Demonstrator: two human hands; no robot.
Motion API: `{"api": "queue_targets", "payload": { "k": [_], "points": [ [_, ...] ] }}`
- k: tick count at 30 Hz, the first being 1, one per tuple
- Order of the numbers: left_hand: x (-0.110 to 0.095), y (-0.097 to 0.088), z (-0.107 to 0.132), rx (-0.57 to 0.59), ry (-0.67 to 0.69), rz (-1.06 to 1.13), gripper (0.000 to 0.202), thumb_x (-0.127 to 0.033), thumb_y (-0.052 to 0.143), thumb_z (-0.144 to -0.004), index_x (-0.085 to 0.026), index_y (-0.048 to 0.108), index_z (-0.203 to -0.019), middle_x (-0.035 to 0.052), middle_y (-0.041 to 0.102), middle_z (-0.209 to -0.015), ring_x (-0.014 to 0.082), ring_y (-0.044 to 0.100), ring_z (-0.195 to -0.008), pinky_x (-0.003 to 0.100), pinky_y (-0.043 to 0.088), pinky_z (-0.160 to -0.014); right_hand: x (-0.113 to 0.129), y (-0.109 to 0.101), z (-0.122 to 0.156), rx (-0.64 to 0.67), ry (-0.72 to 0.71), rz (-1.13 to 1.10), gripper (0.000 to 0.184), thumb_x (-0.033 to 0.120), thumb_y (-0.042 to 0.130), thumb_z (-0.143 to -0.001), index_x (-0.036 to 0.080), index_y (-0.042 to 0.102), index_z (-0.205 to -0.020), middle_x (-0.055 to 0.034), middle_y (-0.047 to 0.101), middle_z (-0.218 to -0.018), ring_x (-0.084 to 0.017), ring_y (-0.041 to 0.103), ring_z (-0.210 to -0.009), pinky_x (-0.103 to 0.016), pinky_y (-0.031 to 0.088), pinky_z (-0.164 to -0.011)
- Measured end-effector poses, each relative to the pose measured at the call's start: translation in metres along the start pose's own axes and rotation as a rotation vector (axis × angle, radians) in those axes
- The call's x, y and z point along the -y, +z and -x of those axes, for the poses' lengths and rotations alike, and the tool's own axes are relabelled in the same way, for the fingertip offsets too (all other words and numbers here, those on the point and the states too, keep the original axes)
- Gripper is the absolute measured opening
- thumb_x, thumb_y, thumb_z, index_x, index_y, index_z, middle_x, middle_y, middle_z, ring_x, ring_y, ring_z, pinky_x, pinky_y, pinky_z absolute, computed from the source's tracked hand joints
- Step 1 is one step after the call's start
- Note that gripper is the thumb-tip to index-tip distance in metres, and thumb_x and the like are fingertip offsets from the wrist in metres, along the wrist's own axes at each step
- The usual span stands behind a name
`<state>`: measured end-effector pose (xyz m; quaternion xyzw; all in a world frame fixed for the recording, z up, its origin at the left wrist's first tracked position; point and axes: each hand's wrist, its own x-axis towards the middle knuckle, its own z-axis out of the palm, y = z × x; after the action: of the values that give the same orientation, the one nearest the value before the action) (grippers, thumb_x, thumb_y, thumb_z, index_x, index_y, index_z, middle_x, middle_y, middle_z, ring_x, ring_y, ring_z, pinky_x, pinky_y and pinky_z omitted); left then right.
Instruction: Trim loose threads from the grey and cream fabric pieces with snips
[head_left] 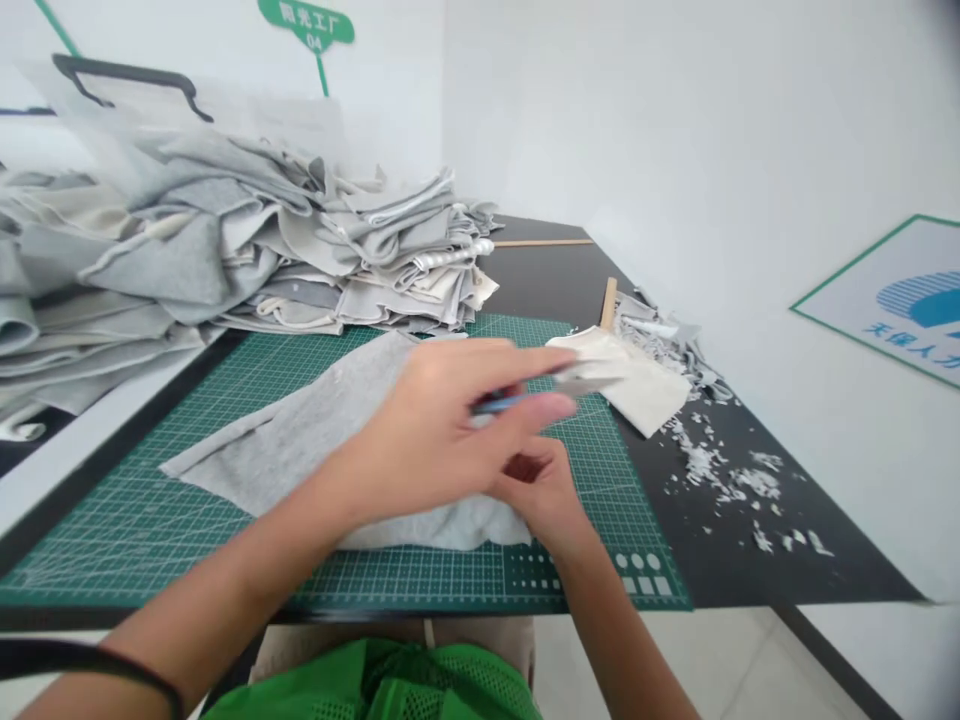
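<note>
My left hand [457,425] reaches across the mat, its thumb and forefinger closed round a small tool that looks like thread snips [592,375]. A bit of blue shows inside the grip, and the pale pointed ends are smeared by motion. Just below and partly behind it, my right hand [544,490] pinches the right edge of a grey cloth piece [315,430]. Its fingertips are partly hidden by the left hand. The grey cloth lies spread on a green cutting mat [187,540], with a seam along its left edge.
A large heap of grey and cream cloth pieces [247,230] fills the back left. On the right, a cream cloth piece [649,390] overlaps the mat's edge. Cloth scraps [701,455] and a wooden strip [608,303] lie on the black table [750,590], beside a white wall.
</note>
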<state>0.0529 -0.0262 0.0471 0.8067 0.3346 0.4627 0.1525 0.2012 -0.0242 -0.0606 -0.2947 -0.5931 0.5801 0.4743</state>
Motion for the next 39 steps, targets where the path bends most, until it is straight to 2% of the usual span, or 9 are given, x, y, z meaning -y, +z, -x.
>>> {"api": "queue_targets", "payload": {
  "k": [3,6,9,12,17,22,26,33,39],
  "points": [
    [0.031,-0.046,0.026,0.089,-0.112,0.037,0.027,-0.023,0.062,-0.094,-0.027,0.07,-0.119,0.0005,0.075,-0.114,0.0154,0.069,-0.1,0.023,0.053,-0.084,0.0,0.002,0.004,-0.026,-0.03,-0.107,0.015,0.027,0.088,-0.065,0.024,0.077,-0.075,-0.0029,0.077,-0.081,-0.018,0.072,-0.074,-0.028,0.059,-0.064],
    [0.055,-0.06,0.044,0.264,-0.144,0.104,0.03,-0.023,0.061,-0.094,-0.028,0.069,-0.123,0.0013,0.076,-0.108,0.0146,0.07,-0.09,0.021,0.053,-0.075,0.001,0.004,0.004,0.006,-0.031,-0.204,0.017,0.014,0.086,-0.066,0.025,0.08,-0.078,-0.0022,0.078,-0.081,-0.015,0.072,-0.074,-0.023,0.057,-0.065],
    [0.067,-0.053,0.052,0.392,-0.157,0.236,0.029,-0.026,0.057,-0.096,-0.023,0.069,-0.123,0.0026,0.076,-0.095,0.0123,0.067,-0.075,0.02,0.048,-0.064,0.002,0.004,0.004,0.036,-0.018,-0.255,0.023,0.008,0.084,-0.069,0.026,0.081,-0.081,-0.0015,0.079,-0.083,-0.013,0.071,-0.076,-0.022,0.057,-0.068],
    [0.07,-0.045,0.056,0.432,-0.157,0.352,0.029,-0.028,0.059,-0.096,-0.023,0.069,-0.123,0.0018,0.075,-0.091,0.0117,0.067,-0.074,0.02,0.047,-0.064,0.001,0.003,0.004,0.04,0.008,-0.263,0.023,0.007,0.083,-0.07,0.027,0.081,-0.082,-0.0007,0.078,-0.085,-0.012,0.071,-0.077,-0.022,0.057,-0.072],
    [0.076,-0.04,0.068,0.405,-0.193,0.427,0.032,-0.024,0.062,-0.094,-0.027,0.066,-0.126,0.0008,0.075,-0.101,0.0126,0.069,-0.086,0.02,0.049,-0.076,0.002,0.003,0.004,0.026,0.03,-0.235,0.02,0.011,0.084,-0.071,0.027,0.081,-0.083,-0.0008,0.078,-0.084,-0.013,0.07,-0.077,-0.024,0.057,-0.074],
    [0.075,-0.038,0.077,0.386,-0.232,0.416,0.032,-0.026,0.062,-0.093,-0.025,0.067,-0.124,-0.0017,0.068,-0.079,0.0084,0.058,-0.064,0.018,0.043,-0.061,0.002,0.006,0.002,0.011,0.004,-0.181,0.018,0.015,0.085,-0.07,0.027,0.08,-0.083,-0.0026,0.078,-0.078,-0.017,0.07,-0.071,-0.029,0.057,-0.069],
    [0.076,-0.037,0.081,0.366,-0.246,0.395,0.031,-0.029,0.061,-0.094,-0.025,0.067,-0.124,-0.0024,0.062,-0.07,0.0093,0.054,-0.059,0.019,0.04,-0.058,0.003,0.007,0.003,0.024,-0.034,-0.154,0.019,0.014,0.083,-0.072,0.027,0.081,-0.085,-0.0032,0.078,-0.077,-0.018,0.07,-0.07,-0.031,0.058,-0.068],
    [0.075,-0.036,0.083,0.371,-0.265,0.399,0.031,-0.032,0.06,-0.094,-0.028,0.066,-0.125,0.0008,0.07,-0.083,0.0132,0.064,-0.07,0.02,0.045,-0.058,0.004,0.009,0.003,0.032,-0.046,-0.096,0.029,0.002,0.079,-0.069,0.025,0.081,-0.086,-0.0034,0.078,-0.078,-0.018,0.07,-0.069,-0.031,0.057,-0.067],
    [0.074,-0.037,0.084,0.356,-0.259,0.432,0.035,-0.024,0.059,-0.095,-0.033,0.062,-0.128,-0.0003,0.074,-0.097,0.0128,0.068,-0.081,0.019,0.051,-0.068,0.006,0.01,0.001,0.012,-0.048,-0.069,0.025,0.007,0.082,-0.067,0.025,0.081,-0.084,-0.0037,0.079,-0.076,-0.018,0.071,-0.067,-0.03,0.059,-0.065]
  ]
}}
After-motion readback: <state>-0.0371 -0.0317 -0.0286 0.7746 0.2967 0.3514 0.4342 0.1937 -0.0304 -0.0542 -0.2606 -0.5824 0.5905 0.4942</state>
